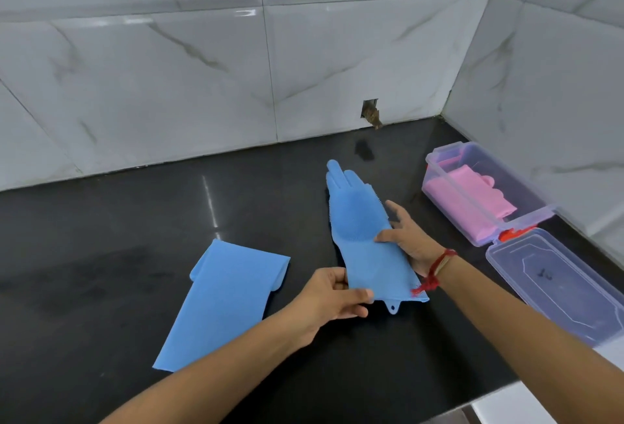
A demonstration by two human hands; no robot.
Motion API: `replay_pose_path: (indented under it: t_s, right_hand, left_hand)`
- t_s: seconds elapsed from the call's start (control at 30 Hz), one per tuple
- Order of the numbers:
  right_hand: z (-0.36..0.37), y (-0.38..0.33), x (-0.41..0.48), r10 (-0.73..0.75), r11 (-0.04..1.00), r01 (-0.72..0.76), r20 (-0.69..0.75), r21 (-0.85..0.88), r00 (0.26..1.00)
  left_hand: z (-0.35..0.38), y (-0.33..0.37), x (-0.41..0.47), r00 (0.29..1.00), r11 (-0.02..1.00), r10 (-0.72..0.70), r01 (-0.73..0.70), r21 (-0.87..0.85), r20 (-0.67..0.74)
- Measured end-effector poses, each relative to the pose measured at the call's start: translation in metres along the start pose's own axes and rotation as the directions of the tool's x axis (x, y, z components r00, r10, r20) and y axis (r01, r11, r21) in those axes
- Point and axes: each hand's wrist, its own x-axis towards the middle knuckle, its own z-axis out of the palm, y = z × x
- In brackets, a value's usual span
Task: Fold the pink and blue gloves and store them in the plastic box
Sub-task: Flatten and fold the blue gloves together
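Note:
A blue glove [358, 231] lies stretched out on the black counter, fingers pointing to the wall. My left hand [332, 295] pinches its cuff at the near left corner. My right hand [408, 237] grips the glove's right edge near the wrist, thumb on top. A second blue glove [224, 302] lies folded flat to the left, touched by neither hand. The clear plastic box [449, 194] stands at the right with folded pink gloves [472, 197] inside. Its hinged lid [560, 285] lies open toward me.
The black counter [101, 254] meets white marble-tiled walls at the back and right. A small hole in the tile [371, 114] sits above the counter's back edge. The counter's front edge runs along the lower right.

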Motion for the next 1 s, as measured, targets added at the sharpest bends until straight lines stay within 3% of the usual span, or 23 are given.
replay_pose_path:
  t_s: [0.13, 0.2, 0.27, 0.33, 0.4, 0.47, 0.6, 0.77, 0.83, 0.9, 1.0]
  right_hand:
    - [-0.011, 0.01, -0.012, -0.019, 0.999, 0.016, -0.087, -0.037, 0.996]
    - [-0.018, 0.017, -0.02, -0.005, 1.0, 0.004, -0.142, -0.01, 0.99]
    - [-0.025, 0.023, -0.026, 0.022, 0.999, -0.015, -0.176, 0.039, 0.984]
    - [-0.032, 0.027, -0.029, 0.02, 1.0, -0.016, -0.18, 0.027, 0.984]
    - [-0.032, 0.028, -0.031, 0.006, 0.997, -0.017, -0.157, -0.073, 0.988]
    - [-0.028, 0.028, -0.031, -0.014, 0.981, -0.012, -0.132, -0.195, 0.991]
    - [-0.018, 0.024, -0.027, -0.078, 0.952, 0.039, -0.117, -0.302, 0.99]
    - [0.007, 0.017, -0.019, -0.061, 0.913, 0.07, 0.034, -0.401, 0.998]
    - [0.018, 0.016, -0.015, -0.087, 0.882, 0.085, 0.017, -0.464, 0.996]
    - [0.024, 0.014, -0.016, -0.121, 0.776, 0.075, -0.031, -0.627, 0.992]
    - [0.029, 0.014, -0.029, -0.288, 0.343, -0.004, -0.108, -0.939, 0.952]
  left_hand:
    - [0.009, -0.003, 0.002, 0.995, 1.0, 0.011, -0.009, -0.021, 0.095]
    - [0.015, -0.001, 0.008, 0.994, 0.99, 0.017, -0.002, -0.143, 0.104]
    - [0.02, 0.005, 0.02, 1.0, 0.949, -0.001, 0.001, -0.314, 0.002]
    - [0.021, 0.013, 0.035, 0.982, 0.931, -0.014, -0.055, -0.361, -0.187]
    - [0.02, 0.019, 0.048, 0.946, 0.958, 0.013, -0.105, -0.266, -0.325]
    - [0.016, 0.02, 0.056, 0.93, 0.972, 0.019, -0.103, -0.21, -0.367]
    - [0.007, 0.01, 0.05, 0.942, 0.993, 0.044, -0.077, -0.087, -0.332]
    - [-0.018, -0.012, 0.032, 0.935, 0.991, 0.134, -0.129, 0.037, -0.329]
    - [-0.033, -0.013, 0.026, 0.937, 0.983, 0.155, -0.114, 0.145, -0.315]
    - [-0.046, -0.011, 0.018, 0.906, 0.9, 0.29, -0.148, 0.41, -0.308]
    - [-0.064, -0.005, 0.006, 0.764, 0.557, 0.595, -0.168, 0.813, -0.25]
